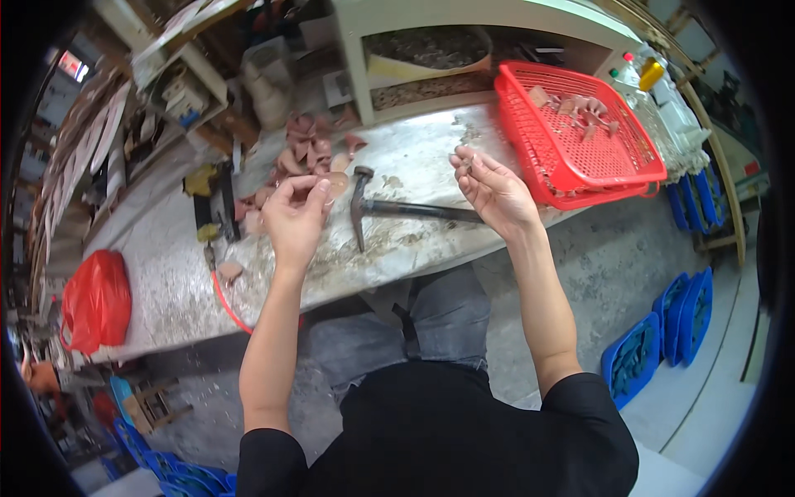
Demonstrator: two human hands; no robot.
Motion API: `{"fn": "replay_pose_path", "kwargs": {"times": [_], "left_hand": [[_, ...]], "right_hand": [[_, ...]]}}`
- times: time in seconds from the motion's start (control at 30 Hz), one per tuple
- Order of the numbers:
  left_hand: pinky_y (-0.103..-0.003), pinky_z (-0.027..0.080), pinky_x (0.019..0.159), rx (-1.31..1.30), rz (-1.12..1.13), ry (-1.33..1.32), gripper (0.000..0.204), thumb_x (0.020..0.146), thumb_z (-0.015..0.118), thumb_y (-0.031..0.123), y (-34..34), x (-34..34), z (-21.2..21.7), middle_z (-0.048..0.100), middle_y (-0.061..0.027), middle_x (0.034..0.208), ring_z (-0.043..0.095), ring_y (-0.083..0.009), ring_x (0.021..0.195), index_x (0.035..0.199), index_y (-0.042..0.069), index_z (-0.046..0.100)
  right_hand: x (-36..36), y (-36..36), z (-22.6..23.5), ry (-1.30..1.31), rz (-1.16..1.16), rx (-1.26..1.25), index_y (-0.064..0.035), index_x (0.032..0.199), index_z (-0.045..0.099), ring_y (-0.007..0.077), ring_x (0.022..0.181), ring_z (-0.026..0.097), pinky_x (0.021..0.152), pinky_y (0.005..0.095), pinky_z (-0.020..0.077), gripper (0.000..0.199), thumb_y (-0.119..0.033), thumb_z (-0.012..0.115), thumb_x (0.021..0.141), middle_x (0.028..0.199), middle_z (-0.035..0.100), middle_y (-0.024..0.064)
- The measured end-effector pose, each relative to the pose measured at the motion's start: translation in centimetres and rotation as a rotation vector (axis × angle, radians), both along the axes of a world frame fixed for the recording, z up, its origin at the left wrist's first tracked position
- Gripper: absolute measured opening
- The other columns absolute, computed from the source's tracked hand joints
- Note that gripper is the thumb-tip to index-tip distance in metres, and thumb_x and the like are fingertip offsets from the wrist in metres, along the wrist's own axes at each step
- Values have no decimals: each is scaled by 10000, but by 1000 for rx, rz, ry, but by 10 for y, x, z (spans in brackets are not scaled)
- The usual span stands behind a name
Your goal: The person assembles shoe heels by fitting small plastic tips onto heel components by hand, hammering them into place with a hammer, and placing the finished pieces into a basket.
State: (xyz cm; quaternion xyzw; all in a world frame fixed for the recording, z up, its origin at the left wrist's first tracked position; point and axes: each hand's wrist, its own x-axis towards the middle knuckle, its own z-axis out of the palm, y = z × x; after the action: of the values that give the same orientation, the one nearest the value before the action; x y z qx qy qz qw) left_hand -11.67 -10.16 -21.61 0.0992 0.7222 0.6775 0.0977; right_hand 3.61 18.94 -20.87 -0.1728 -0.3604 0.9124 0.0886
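Between the thumb and fingers of my left hand (294, 228) is a thin, rounded tan piece (337, 184), held above the workbench (414, 157). My right hand (501, 199) is raised to the right with its fingertips pinched together; a small greyish thing seems to show there, too small to name. A claw hammer (361, 207) lies on the bench between my hands, its dark handle reaching under my right wrist. Just beyond my left hand is a heap of curved pinkish-brown pieces (306, 149). One loose piece (229, 270) sits nearer the bench's front edge.
A red plastic basket (571, 186) with several pinkish pieces stands right of my right hand. On the left lie a black and yellow air tool (217, 199) with a red hose (228, 302) and a red plastic bag (98, 298). Blue bins (633, 360) stand on the floor at right.
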Motion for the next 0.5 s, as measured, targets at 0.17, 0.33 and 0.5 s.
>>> {"fn": "replay_pose_path", "kwargs": {"times": [0.17, 0.33, 0.5], "left_hand": [[-321, 626, 776, 452, -27, -430, 228, 1033, 725, 76, -50, 32, 3, 778, -130, 1082, 751, -186, 914, 1206, -72, 711], [-322, 608, 837, 414, -11, -323, 211, 1050, 703, 76, -69, 44, -16, 778, -116, 1134, 734, -166, 980, 1228, -33, 731], [-361, 577, 763, -319, 285, 757, 161, 941, 759, -16, -59, 60, -33, 746, -101, 1032, 720, -242, 871, 1096, 18, 784]], "right_hand": [[-9, -22, -11, 97, 80, -24, -23, 1354, 634, 69, 887, 648, 769, 216, 570, 331, -199, 696, 1080, 1091, 696, 39], [-17, -51, -5, 90, 157, -75, -48, 1308, 630, 57, 822, 592, 683, 206, 533, 284, -259, 634, 1118, 970, 625, 1], [-13, -60, -12, 105, 286, -61, -54, 1333, 610, 66, 815, 565, 672, 219, 510, 271, -236, 600, 1132, 972, 596, -7]]}}
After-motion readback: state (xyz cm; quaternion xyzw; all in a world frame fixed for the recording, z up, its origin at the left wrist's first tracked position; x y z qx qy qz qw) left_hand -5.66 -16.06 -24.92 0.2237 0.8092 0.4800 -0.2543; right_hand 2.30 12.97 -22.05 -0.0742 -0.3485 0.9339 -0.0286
